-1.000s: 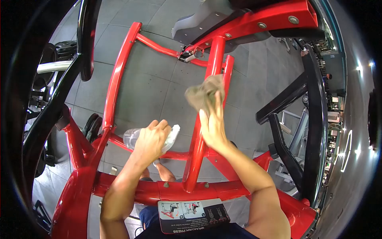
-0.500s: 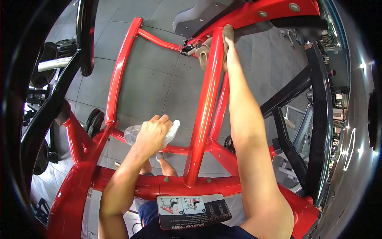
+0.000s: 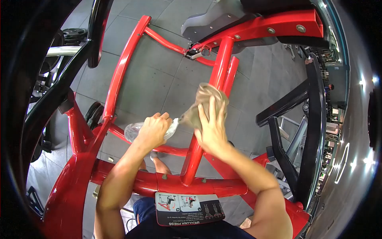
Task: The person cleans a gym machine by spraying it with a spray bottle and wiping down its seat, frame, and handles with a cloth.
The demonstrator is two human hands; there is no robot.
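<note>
My left hand (image 3: 154,128) is closed around a clear spray bottle (image 3: 133,131) with a white top, left of the red upright bar. With fingers spread over a brown cloth (image 3: 206,94), my right hand (image 3: 211,129) presses it on the slanting red bar (image 3: 193,161). The cloth lies bunched between the palm and the bar and hangs over its left side. The bottle's white nozzle is close to the cloth's left edge.
Red frame tubes (image 3: 121,75) stand at the left, and a thick red crossbar (image 3: 147,182) runs below. A shoulder press label (image 3: 189,209) is near my body. Black machine arms (image 3: 312,131) rise at the right. A grey pad (image 3: 213,20) is at the top.
My right hand and the cloth have come down the red bar from its top end towards me. The left hand still holds the bottle in nearly the same place.
</note>
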